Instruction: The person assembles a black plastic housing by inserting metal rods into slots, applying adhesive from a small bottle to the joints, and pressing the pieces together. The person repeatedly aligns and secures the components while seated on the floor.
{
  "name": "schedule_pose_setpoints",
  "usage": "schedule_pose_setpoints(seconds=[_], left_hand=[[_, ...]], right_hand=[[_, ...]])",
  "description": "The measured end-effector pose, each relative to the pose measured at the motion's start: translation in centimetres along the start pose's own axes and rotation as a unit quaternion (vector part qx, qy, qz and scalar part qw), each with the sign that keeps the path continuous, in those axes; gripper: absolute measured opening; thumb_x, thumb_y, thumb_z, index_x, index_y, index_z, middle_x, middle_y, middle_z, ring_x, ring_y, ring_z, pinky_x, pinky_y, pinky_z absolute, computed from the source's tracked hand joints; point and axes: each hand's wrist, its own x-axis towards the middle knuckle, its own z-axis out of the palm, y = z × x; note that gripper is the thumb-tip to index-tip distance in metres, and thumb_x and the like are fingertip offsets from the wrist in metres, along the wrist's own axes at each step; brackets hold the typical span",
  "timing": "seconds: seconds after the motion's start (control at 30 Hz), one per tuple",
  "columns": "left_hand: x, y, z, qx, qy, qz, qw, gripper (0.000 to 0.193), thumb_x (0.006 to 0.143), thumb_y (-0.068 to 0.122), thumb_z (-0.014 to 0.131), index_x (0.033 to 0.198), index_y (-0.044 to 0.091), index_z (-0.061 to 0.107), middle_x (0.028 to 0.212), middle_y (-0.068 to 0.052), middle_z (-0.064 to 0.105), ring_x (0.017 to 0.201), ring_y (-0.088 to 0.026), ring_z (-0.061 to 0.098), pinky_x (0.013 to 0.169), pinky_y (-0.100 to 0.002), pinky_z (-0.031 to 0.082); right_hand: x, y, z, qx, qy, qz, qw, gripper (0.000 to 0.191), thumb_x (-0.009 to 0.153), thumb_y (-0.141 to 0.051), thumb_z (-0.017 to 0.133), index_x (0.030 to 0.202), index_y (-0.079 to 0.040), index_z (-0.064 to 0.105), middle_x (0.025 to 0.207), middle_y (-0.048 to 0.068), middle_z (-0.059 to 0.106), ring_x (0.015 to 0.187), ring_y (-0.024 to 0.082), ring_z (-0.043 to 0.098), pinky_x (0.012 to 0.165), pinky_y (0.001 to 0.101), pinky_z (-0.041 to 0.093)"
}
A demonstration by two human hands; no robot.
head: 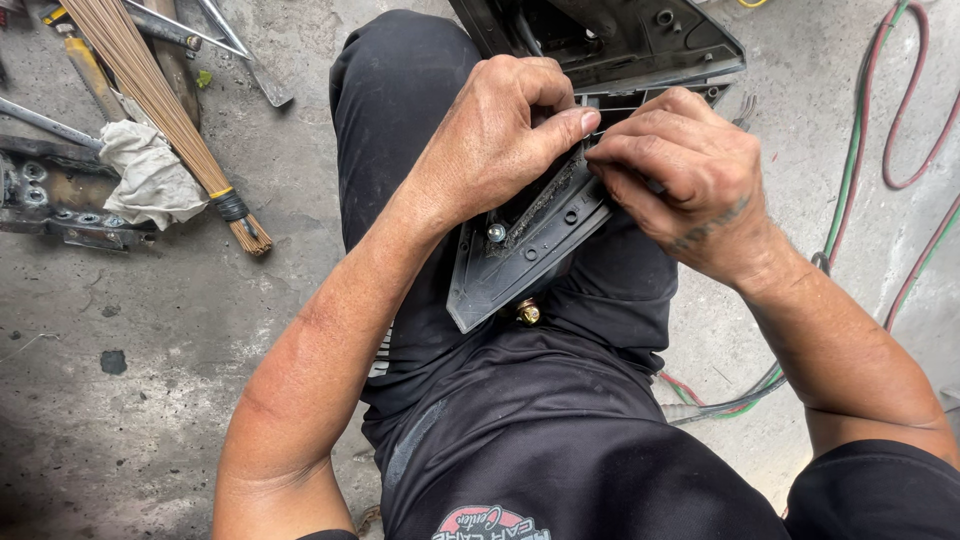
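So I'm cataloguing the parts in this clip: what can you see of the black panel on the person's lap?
The black plastic panel is flat and tapers to a point toward the person's body. It looks dusty, with moulded holes, a silver bolt head and a brass-coloured nut near its tip. It rests tilted on the lap; the left hand and right hand pinch its upper edge.

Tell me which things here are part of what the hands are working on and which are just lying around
In hand:
left hand
right hand
black plastic panel
brass bolt

Lying about:
straw broom
white rag
metal bracket
red and green hoses
concrete floor
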Motion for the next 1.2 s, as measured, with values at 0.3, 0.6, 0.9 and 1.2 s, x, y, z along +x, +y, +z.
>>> schedule_pose_setpoints(seconds=[0.3, 0.6, 0.9, 1.2], left_hand=[[0.0, 0.1, -0.1, -0.007, 0.0, 0.002, 1.0, 0.025, 0.095, 0.021, 0.077, 0.085, -0.001, 0.073, 0.073, -0.007, 0.067, 0.064, -0.013, 0.064, 0.057, -0.031, 0.049], [0.1, 0.8, -0.1, -0.016, -0.02, -0.056, 0.998, 0.025, 0.094, 0.023, 0.076, 0.083, 0.001, 0.075, 0.071, -0.004, 0.068, 0.061, -0.012, 0.063, 0.054, -0.03, 0.049], [0.4, 2.4, -0.3, -0.002, -0.039, -0.028, 0.999, 0.02, 0.097, 0.017, 0.073, 0.087, -0.001, 0.075, 0.08, -0.006, 0.07, 0.07, -0.013, 0.065, 0.062, -0.029, 0.051], [0.1, 3.6, -0.2, -0.034, -0.052, -0.056, 0.997, 0.022, 0.101, 0.017, 0.072, 0.092, -0.003, 0.073, 0.088, -0.006, 0.07, 0.081, -0.013, 0.066, 0.072, -0.029, 0.053]], right_hand=[[0.3, -0.4, 0.5, -0.037, -0.001, -0.007, 0.999, 0.018, 0.093, -0.005, 0.084, 0.107, -0.002, 0.073, 0.104, 0.009, 0.074, 0.097, 0.025, 0.068, 0.085, 0.0359, 0.055], [-0.8, 1.1, -0.2, 0.05, 0.047, 0.037, 0.997, 0.01, 0.103, -0.005, 0.084, 0.104, -0.003, 0.074, 0.097, 0.005, 0.075, 0.091, 0.017, 0.072, 0.082, 0.0285, 0.057], [-0.9, 1.5, -1.0, 0.078, 0.061, 0.06, 0.993, 0.014, 0.096, -0.005, 0.083, 0.106, -0.003, 0.074, 0.097, 0.006, 0.074, 0.089, 0.02, 0.071, 0.081, 0.0308, 0.056], [-1.0, 1.9, -0.8, 0.067, 0.051, 0.04, 0.996, 0.015, 0.094, -0.007, 0.081, 0.105, -0.002, 0.072, 0.099, 0.009, 0.073, 0.091, 0.026, 0.07, 0.083, 0.0366, 0.056]])
